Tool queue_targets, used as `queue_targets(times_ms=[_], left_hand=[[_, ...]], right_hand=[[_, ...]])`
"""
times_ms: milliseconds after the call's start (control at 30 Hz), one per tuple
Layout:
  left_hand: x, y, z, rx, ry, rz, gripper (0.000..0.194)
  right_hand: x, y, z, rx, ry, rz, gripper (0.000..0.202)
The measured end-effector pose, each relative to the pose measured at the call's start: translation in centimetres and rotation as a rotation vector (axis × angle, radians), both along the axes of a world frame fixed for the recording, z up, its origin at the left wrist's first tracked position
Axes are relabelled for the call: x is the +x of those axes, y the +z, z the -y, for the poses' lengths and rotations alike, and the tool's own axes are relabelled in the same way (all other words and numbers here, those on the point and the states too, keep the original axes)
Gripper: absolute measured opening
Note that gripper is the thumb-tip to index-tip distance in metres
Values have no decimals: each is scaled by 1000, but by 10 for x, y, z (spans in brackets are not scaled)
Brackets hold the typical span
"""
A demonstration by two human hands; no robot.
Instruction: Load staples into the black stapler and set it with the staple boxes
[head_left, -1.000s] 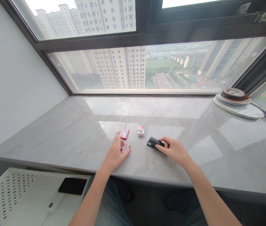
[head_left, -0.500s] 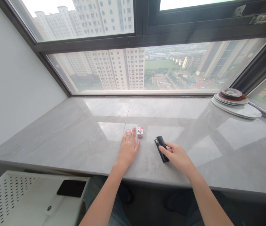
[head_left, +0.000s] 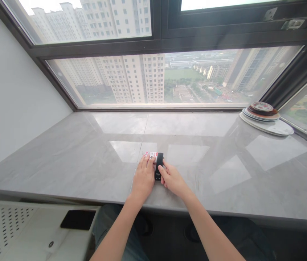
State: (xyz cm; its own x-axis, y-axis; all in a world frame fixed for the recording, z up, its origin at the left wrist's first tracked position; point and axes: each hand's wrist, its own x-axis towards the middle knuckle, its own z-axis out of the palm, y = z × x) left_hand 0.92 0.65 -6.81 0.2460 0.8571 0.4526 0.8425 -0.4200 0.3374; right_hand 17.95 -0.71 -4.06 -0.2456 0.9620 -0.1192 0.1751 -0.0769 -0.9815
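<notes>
A black stapler [head_left: 159, 165] stands lengthwise on the grey marbled counter [head_left: 82, 159], and my right hand [head_left: 172, 177] grips it from the right side. My left hand [head_left: 143, 176] lies just left of the stapler, palm down with its fingers extended over small boxes. Two small white boxes with red and pink print, the left one [head_left: 147, 154] and the right one [head_left: 154, 154], sit side by side beyond my left fingertips, against the stapler's far end. My left fingers partly cover both boxes.
Stacked round plates or mats [head_left: 265, 117] lie at the counter's back right, by the window frame [head_left: 93, 49]. Below the counter's front edge at left is a white perforated surface [head_left: 33, 232] with a black phone-like object [head_left: 77, 219] on it.
My right hand has moved left with the stapler, which now stands straighter beside my left hand and the boxes. My left hand has shifted slightly, and the view has moved a little.
</notes>
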Motion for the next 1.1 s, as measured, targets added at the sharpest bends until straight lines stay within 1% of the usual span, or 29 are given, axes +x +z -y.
queue_targets(times_ms=[100,167,300,367,467,533,600,667,733,800,867,933,967,1033,1100], left_hand=[[-33,1,-4,13,25,-3,44],[-59,2,-12,21,37,-8,44],[-114,4,-39,19,88,-20,43],[-134,6,-53,12,94,-24,43],[-148,7,-65,7,93,-29,45],[-148,8,-66,6,116,-32,45],[-145,9,-64,0,155,-26,47],[-143,14,-60,-1,204,-1,49],[-142,21,-55,14,243,49,50],[-140,32,-48,59,267,115,50],[-130,42,-37,128,276,194,47],[-107,50,-23,171,246,264,43],[-91,51,-15,159,202,282,41],[-51,49,0,58,34,240,40],[-10,40,10,-65,-109,140,42]], right_hand=[[-34,-4,-15,23,70,-33,58],[-59,-6,-30,13,125,-62,53],[-111,-6,-64,-22,194,-84,47],[-131,-6,-78,-35,201,-85,49],[-147,-5,-89,-43,189,-90,55],[-150,-4,-90,-44,170,-104,61],[-148,-4,-87,-41,123,-122,70],[-139,-4,-79,-35,41,-134,76],[-120,-6,-65,-3,-60,-128,74],[-88,-9,-47,83,-162,-80,72],[-43,-11,-26,220,-237,45,68],[6,-12,-7,342,-256,239,59],[29,-12,2,408,-245,386,55],[65,-12,14,467,-202,651,55],[86,-13,22,467,-125,857,59]])
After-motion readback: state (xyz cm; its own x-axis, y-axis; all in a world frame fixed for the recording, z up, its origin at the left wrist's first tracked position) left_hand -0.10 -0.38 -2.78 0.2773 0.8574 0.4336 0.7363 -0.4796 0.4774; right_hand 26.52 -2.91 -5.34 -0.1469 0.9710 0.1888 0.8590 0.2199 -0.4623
